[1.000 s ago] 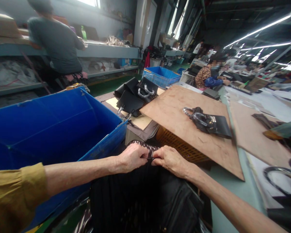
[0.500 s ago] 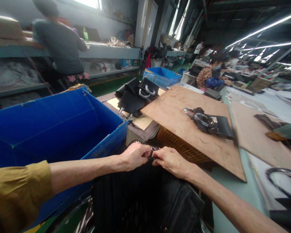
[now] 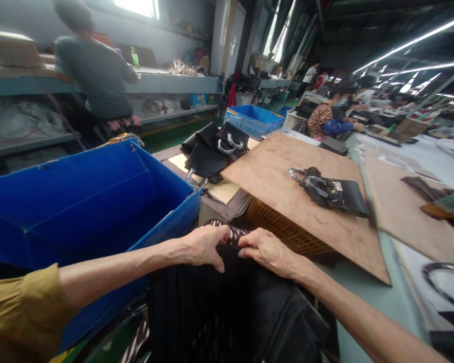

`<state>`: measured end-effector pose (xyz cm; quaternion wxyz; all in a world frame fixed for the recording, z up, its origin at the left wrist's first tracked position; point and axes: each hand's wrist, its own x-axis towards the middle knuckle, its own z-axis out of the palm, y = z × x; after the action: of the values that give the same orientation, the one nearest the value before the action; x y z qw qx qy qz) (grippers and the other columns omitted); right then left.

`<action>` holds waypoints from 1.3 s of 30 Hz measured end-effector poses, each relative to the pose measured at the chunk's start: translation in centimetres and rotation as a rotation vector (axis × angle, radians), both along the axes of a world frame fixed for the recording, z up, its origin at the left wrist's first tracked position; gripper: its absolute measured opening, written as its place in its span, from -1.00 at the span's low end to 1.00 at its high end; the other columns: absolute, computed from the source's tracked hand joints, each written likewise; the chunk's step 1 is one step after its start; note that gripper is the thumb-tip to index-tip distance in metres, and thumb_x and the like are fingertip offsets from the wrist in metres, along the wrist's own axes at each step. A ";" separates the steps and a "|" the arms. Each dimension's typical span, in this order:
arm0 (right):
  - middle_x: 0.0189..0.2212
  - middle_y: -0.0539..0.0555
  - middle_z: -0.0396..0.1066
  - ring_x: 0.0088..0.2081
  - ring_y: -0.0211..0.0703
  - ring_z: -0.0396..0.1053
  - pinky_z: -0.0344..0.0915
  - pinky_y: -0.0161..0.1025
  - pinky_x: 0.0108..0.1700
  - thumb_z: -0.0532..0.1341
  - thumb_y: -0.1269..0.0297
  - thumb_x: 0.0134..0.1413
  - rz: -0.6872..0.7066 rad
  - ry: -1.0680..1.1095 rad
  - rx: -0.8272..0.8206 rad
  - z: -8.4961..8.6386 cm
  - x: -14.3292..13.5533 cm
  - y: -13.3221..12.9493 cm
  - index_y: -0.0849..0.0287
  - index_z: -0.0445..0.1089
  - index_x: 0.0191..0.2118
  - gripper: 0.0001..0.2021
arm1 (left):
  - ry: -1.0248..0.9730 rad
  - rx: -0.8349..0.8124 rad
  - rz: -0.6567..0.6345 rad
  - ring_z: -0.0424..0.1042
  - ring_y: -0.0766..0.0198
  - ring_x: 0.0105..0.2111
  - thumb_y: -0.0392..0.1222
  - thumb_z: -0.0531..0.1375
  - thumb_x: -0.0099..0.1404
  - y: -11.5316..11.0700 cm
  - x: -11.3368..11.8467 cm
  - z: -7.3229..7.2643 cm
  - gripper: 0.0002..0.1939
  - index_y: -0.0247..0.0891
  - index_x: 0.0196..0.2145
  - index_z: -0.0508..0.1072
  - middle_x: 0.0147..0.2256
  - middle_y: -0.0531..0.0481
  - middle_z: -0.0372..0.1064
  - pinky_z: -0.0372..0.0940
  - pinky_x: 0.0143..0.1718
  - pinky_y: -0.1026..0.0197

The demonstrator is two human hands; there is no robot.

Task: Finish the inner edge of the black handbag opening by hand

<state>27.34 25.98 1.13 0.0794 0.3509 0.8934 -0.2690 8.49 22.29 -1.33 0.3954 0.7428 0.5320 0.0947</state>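
A black pleated fabric piece [image 3: 212,307] lies over my lap, below both hands. My left hand [image 3: 204,245] rests on its top edge with the fingers spread down over the cloth. My right hand [image 3: 267,250] pinches the same edge just to the right, fingertips almost meeting the left hand. A black-and-white patterned strip [image 3: 235,233] shows just beyond the fingertips. A mustard sleeve covers my left upper arm.
A large blue plastic bin [image 3: 87,201] stands at left. A plywood board [image 3: 287,191] over an orange basket [image 3: 283,229] carries a black handbag with metal handles [image 3: 331,190]. More black bags [image 3: 212,148] lie beyond. A person in grey sits at back left; others work at right.
My left hand has loosened from a pinch and its fingers now drape over the fabric's edge. The right hand stays pinched in place. The view has shifted slightly.
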 end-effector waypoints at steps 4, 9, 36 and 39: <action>-0.65 -0.11 0.16 -0.52 -0.34 0.13 -0.03 -0.38 -0.45 0.13 0.29 -0.03 -0.022 0.086 -0.044 0.1 0.3 0.2 0.19 0.35 -0.54 -0.84 | -0.210 -0.246 -0.081 0.34 0.28 -0.38 -0.29 0.29 -0.17 0.2 -1.3 -0.1 -0.65 -0.25 -0.32 0.43 -0.41 0.17 0.39 0.15 -0.45 0.37; -0.64 -0.12 0.13 -0.54 -0.34 0.10 -0.06 -0.38 -0.48 0.12 0.30 -0.06 -0.049 0.112 -0.148 -0.2 0.8 0.4 0.20 0.32 -0.54 -0.86 | -0.288 -0.361 -0.053 0.31 0.31 -0.44 -0.29 0.27 -0.16 0.4 -1.5 -0.3 -0.71 -0.26 -0.37 0.48 -0.49 0.18 0.36 0.11 -0.50 0.39; -0.43 -0.05 0.39 -0.38 -0.22 0.29 0.08 -0.36 -0.38 0.13 0.25 -0.03 0.008 0.101 -0.203 0.6 -1.9 -0.4 0.10 0.43 -0.31 -0.83 | -0.304 -0.364 -0.059 0.11 0.42 -0.60 -0.14 0.18 -0.01 0.6 -1.1 0.9 -0.80 -0.33 -0.43 0.44 -0.61 0.15 0.16 -0.03 -0.60 0.37; -0.54 -0.06 0.33 -0.45 -0.26 0.25 0.04 -0.36 -0.43 0.12 0.24 -0.01 -0.017 0.075 -0.160 0.4 -1.7 -0.4 0.16 0.41 -0.43 -0.84 | -0.403 -0.492 -0.049 0.28 0.33 -0.45 -0.13 0.25 -0.06 -0.4 -2.7 2.8 -0.56 -0.25 -0.17 0.34 -0.42 0.11 0.33 0.12 -0.48 0.37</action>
<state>25.66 25.60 1.58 0.0712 0.3408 0.8684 -0.3531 5.79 21.92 1.43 0.6628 0.6036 0.4320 0.0989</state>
